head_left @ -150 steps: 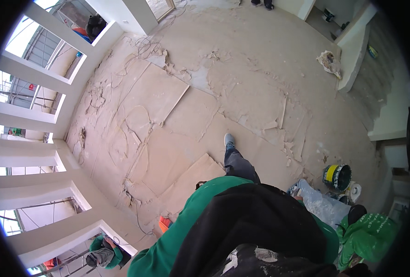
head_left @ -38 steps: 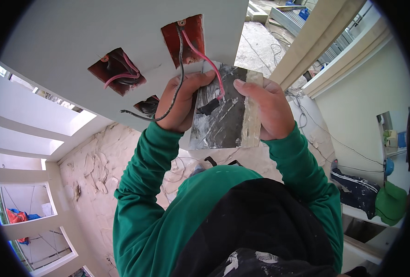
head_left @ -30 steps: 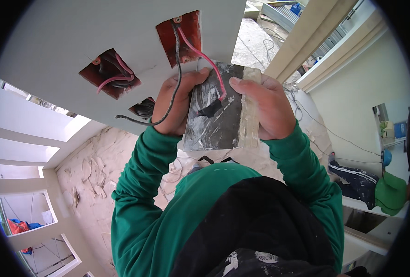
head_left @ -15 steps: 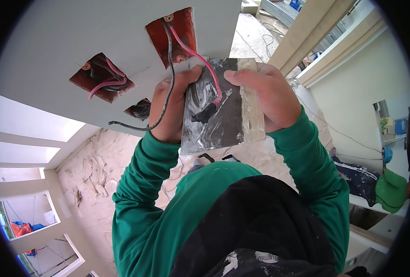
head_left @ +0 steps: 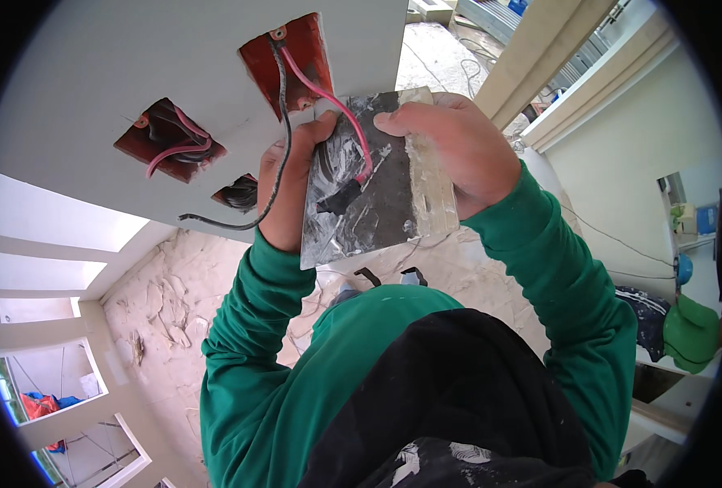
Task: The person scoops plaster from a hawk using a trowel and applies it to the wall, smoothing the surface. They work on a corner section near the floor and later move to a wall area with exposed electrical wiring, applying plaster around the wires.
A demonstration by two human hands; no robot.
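Both hands hold a flat dark-grey slab [head_left: 385, 191], smeared with white and with a pale cream strip along its right side; its exact kind I cannot tell. My left hand [head_left: 283, 191] grips the left edge, thumb at the upper corner, its other fingers hidden. On the right edge, my right hand [head_left: 471, 150] is closed with its thumb lying across the face. In front of the slab hangs a pink-red wire [head_left: 346, 114] with a black-taped end [head_left: 340, 199]. A black wire [head_left: 282, 138] crosses in front of my left hand.
The wires come out of a red box recess [head_left: 304, 61] in the grey-white wall panel [head_left: 190, 49]. Two more openings with wires, one a red box [head_left: 165, 150], sit to its left. A crumpled pale sheet [head_left: 161, 309] covers the floor; a green cap [head_left: 690, 333] is at far right.
Both hands and the slab have shifted slightly left and up in the view, and the slab is tilted a little more. The grip looks the same.
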